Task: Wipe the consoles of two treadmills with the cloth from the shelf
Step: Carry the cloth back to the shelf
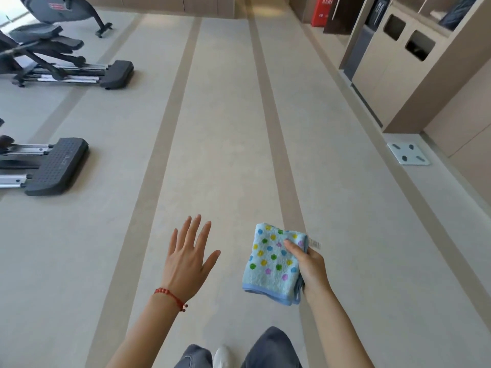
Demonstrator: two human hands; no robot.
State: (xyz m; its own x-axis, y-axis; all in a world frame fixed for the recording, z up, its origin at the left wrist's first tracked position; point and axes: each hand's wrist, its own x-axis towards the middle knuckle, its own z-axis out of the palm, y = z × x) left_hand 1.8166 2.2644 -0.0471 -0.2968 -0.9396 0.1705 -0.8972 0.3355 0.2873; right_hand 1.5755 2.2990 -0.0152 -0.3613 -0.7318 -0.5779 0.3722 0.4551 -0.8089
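Observation:
A folded light-blue cloth [271,262] with coloured dots hangs in front of me, low and right of centre. My right hand [309,264] grips its right edge, thumb on top. My left hand [187,257] is held out flat over the floor to the left of the cloth, fingers straight and spread, holding nothing; a red bead bracelet is on its wrist. No treadmill console shows in the head view.
Exercise machines stand along the left: one near [57,166], one farther back [79,71], a third at the top left. On the right are beige cabinets with a two-hole bin [398,59] and a white scale [407,154] on the floor. Beige floor with darker stripes stretches ahead.

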